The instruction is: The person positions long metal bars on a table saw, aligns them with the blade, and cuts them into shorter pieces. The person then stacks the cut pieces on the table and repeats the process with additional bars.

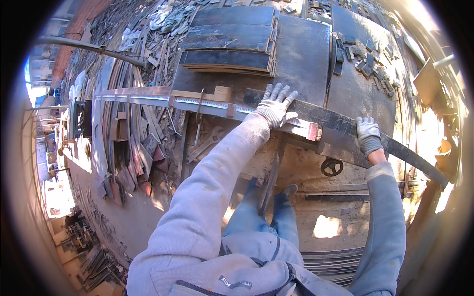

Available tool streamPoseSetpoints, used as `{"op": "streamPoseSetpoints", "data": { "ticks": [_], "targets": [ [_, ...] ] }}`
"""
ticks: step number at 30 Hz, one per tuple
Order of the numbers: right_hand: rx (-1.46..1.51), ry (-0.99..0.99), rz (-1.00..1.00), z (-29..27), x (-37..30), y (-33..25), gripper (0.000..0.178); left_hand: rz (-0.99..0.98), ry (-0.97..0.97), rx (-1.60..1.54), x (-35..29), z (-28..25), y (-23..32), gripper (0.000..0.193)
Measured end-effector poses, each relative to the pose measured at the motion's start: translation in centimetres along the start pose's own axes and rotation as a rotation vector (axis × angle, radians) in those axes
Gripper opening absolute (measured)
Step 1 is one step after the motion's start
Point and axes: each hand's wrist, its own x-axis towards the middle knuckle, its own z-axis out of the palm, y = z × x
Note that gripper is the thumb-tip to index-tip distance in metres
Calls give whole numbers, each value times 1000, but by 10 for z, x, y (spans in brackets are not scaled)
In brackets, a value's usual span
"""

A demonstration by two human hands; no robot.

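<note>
My left hand (275, 107), in a pale knit glove, lies flat with spread fingers on a long dark plank (335, 119). Farther right along the same plank, my right hand (368, 135), gloved alike, lies across it with the fingers together over its far edge. The plank runs to the right beyond the dark worktable (301, 59). Just left of and below my left hand passes a rail with a measuring tape (185, 101) along it. A wooden block (222, 93) and a thin metal clamp (200, 106) sit on that rail.
Stacked dark panels (224, 59) lie on the far side of the table. Small offcuts (368, 64) are scattered at the far right. A black handwheel (332, 167) sits below the table edge. Many wood strips (136, 143) hang at the left, near a metal pole (89, 45).
</note>
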Motion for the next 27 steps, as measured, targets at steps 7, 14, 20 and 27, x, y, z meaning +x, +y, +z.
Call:
{"op": "streamPoseSetpoints", "data": {
  "ticks": [7,14,20,27],
  "targets": [
    [-1,-78,-11,10,40,-21,63,-19,-129,-58,0,0,-20,86],
    [121,-106,-62,-2,48,-49,75,27,-109,-82,-13,-4,-62,87],
    [282,-52,-67,1,44,-52,89,-30,13,-40,-22,3,-54,85],
    [275,-11,-88,6,44,-57,88,-28,116,-24,-29,7,-48,85]
  ]
}}
